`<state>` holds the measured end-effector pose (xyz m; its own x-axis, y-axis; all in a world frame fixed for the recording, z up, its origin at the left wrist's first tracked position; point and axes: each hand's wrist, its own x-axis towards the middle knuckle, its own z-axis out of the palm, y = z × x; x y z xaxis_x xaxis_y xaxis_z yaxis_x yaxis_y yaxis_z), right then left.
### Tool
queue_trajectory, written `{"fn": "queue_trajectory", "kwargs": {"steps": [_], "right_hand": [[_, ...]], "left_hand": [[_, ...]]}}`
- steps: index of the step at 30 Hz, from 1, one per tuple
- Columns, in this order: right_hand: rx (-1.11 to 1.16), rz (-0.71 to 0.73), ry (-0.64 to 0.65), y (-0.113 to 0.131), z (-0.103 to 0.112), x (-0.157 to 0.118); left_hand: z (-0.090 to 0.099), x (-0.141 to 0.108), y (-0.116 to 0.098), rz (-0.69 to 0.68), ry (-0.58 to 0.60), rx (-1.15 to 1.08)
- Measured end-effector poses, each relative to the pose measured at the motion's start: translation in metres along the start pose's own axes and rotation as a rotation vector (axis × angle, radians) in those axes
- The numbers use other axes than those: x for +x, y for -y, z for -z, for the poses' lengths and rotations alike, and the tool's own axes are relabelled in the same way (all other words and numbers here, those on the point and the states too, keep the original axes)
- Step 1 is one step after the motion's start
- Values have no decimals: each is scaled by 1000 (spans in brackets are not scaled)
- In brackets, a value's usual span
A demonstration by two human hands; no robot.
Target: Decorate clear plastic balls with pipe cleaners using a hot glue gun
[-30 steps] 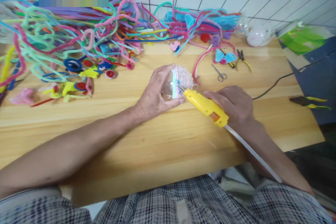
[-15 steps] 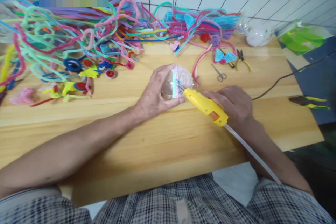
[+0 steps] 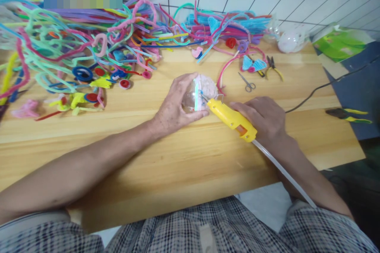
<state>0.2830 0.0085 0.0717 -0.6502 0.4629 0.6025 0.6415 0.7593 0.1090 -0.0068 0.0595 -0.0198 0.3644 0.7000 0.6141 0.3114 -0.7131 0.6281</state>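
Observation:
My left hand (image 3: 173,106) is wrapped round the left side of a clear ball (image 3: 189,97), thumb below and fingers above. The ball has a pale pink filling on its right and a mint and white band round its middle. In my right hand (image 3: 264,116) is a yellow glue gun (image 3: 230,118), its nozzle at the band, touching or very close. A long translucent glue stick (image 3: 282,170) runs out of the gun's rear, over my right forearm. The fingers under the gun are partly hidden.
Tangled fuzzy stems (image 3: 50,43) cover the table's back left, more lie back centre. Right of the ball are small scissors (image 3: 247,83), pliers (image 3: 273,69), a black cable (image 3: 314,91) and cutters (image 3: 341,114). Another clear ball (image 3: 289,41) stands at the back right.

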Motion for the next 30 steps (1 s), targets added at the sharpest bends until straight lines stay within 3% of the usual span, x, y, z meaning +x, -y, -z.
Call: {"fn": "queue_trajectory", "kwargs": {"steps": [30], "right_hand": [[0, -9, 17, -1, 0, -3]], "left_hand": [[-2, 0, 1, -49, -30, 7]]}}
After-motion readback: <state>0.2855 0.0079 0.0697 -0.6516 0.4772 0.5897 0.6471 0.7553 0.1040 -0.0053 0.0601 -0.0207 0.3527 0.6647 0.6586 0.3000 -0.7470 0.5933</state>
